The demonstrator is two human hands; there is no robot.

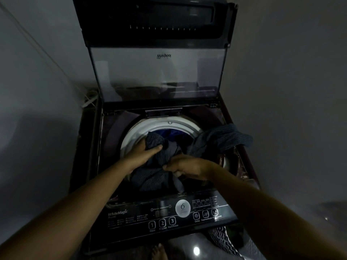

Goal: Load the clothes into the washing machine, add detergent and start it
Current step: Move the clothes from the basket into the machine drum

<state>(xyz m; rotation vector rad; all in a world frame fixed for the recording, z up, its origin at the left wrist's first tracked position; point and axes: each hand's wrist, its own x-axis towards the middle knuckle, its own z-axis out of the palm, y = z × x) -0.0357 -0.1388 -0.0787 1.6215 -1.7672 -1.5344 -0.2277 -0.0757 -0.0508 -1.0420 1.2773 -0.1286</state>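
Observation:
A dark top-loading washing machine (112, 139) stands in front of me with its glass lid (157, 72) raised upright. A dark striped garment (150, 177) fills the drum opening, and part of it (225, 139) drapes over the right rim. My left hand (144, 152) grips a fold of the cloth at the drum's left side. My right hand (185, 166) pinches the same garment near the middle. Blue cloth (169, 132) shows deeper in the drum. The control panel (169, 216) with numbered buttons faces me at the front edge.
Grey walls close in on both sides of the machine. A white cable (88, 102) lies behind its left rear corner. Striped fabric (223, 241) hangs below the panel at the right. A bare foot (157, 252) stands on the glossy floor.

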